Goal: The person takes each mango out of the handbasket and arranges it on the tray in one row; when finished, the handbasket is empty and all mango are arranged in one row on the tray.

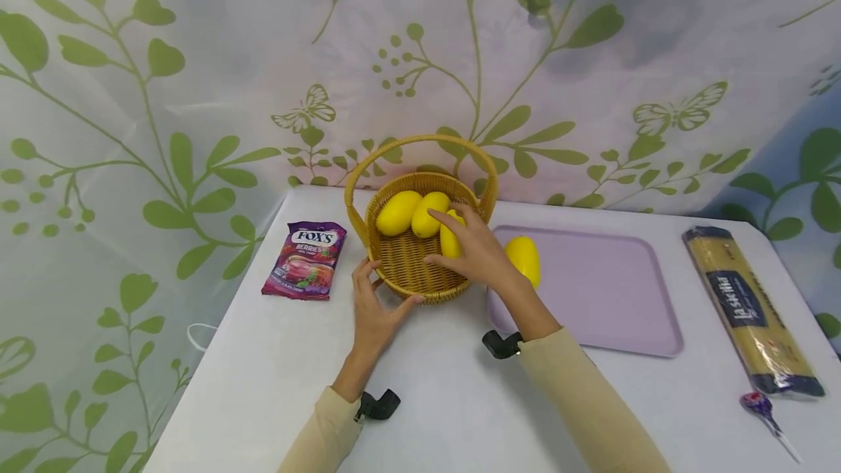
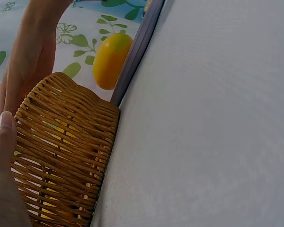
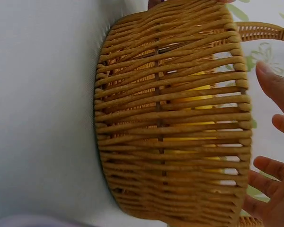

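A round wicker basket (image 1: 420, 290) with a tall arched handle stands on the table, with three yellow mangoes (image 1: 398, 213) inside. My left hand (image 1: 376, 316) holds the basket's front left side; its thumb (image 2: 6, 125) lies against the rim in the left wrist view. Over the basket's right side is my right hand (image 1: 478, 248), fingers spread, above the rightmost mango (image 1: 450, 238), which it partly covers. The right wrist view shows the fingers (image 3: 270, 168) apart, with no fruit between them. Another mango (image 1: 523, 260) lies at the left end of a lilac tray (image 1: 598, 290).
A purple Fox's candy bag (image 1: 306, 260) lies left of the basket. Right of the tray are a long spaghetti pack (image 1: 751, 312) and a wrapped lollipop (image 1: 762, 409). Behind the table hangs a leaf-patterned cloth (image 1: 420, 57).
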Demonstrator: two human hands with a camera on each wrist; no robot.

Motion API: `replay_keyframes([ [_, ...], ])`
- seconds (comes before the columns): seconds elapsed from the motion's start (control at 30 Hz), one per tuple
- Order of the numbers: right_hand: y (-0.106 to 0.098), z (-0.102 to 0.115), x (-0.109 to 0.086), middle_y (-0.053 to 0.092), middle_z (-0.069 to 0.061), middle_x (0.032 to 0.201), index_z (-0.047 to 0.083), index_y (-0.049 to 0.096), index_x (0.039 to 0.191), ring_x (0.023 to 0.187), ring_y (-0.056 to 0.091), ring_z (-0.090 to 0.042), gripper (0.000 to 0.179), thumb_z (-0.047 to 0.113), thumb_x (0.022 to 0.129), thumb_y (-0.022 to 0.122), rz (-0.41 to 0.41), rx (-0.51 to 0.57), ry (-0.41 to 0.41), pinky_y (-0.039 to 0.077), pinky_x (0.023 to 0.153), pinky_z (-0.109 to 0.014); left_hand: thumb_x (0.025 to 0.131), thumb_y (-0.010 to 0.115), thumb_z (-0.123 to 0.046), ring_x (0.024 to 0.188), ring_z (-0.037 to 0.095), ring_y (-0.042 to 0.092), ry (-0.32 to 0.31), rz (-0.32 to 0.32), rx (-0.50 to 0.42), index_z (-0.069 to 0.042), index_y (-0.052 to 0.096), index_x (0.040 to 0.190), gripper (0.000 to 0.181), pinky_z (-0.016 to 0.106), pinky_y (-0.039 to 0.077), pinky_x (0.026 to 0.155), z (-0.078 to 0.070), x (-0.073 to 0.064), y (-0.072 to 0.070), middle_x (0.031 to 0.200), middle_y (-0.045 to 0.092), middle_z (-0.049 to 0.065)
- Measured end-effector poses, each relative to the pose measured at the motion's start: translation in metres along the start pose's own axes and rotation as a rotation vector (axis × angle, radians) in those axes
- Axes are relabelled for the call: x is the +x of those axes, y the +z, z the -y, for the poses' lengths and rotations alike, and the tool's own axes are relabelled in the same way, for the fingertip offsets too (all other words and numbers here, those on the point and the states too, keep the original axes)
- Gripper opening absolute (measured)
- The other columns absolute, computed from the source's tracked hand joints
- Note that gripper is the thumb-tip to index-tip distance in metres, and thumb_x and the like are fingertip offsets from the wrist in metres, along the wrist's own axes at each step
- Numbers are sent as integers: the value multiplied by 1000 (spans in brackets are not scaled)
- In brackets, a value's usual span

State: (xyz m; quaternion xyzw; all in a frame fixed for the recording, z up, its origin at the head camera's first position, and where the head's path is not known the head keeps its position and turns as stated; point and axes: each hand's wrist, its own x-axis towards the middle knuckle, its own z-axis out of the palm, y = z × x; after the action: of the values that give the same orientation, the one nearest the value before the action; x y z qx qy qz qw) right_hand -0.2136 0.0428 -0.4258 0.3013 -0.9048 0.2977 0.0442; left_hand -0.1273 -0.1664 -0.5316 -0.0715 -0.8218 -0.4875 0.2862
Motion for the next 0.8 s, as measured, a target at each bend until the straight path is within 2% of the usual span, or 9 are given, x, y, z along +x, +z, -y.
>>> replay_keyframes([
  [0.17, 5, -6, 25, 33, -23, 150, 24, 41, 149, 130, 44, -43, 80, 50, 82, 75, 49, 13, 26, 44, 103, -60, 71, 87, -42, 131, 29, 44, -18, 7, 8, 3, 37, 136, 94, 44, 53, 96, 0, 0, 0, 148, 34, 17],
  [0.37, 13, -17, 49, 23, -19, 157, 28, 36, 152, 135, 41, -43, 82, 56, 83, 71, 147, 70, 120, 42, 105, -60, 70, 88, -42, 134, 26, 41, -50, 25, 16, 1, 36, 137, 94, 43, 51, 100, -1, 0, -1, 149, 33, 19],
  [0.57, 25, -28, 56, 8, -21, 162, 30, 32, 153, 142, 30, -46, 85, 58, 82, 70, 223, 150, 232, 35, 110, -64, 71, 87, -42, 135, 24, 40, -81, 41, 9, -1, 35, 137, 93, 42, 50, 101, -4, -1, -2, 149, 31, 22],
  [0.8, 29, -31, 64, 8, -23, 161, 34, 29, 154, 136, 37, -49, 88, 63, 81, 69, 234, 121, 262, 40, 105, -65, 73, 84, -48, 134, 26, 41, -38, 24, 18, 1, 36, 136, 93, 44, 51, 99, -2, 0, -1, 147, 34, 23],
])
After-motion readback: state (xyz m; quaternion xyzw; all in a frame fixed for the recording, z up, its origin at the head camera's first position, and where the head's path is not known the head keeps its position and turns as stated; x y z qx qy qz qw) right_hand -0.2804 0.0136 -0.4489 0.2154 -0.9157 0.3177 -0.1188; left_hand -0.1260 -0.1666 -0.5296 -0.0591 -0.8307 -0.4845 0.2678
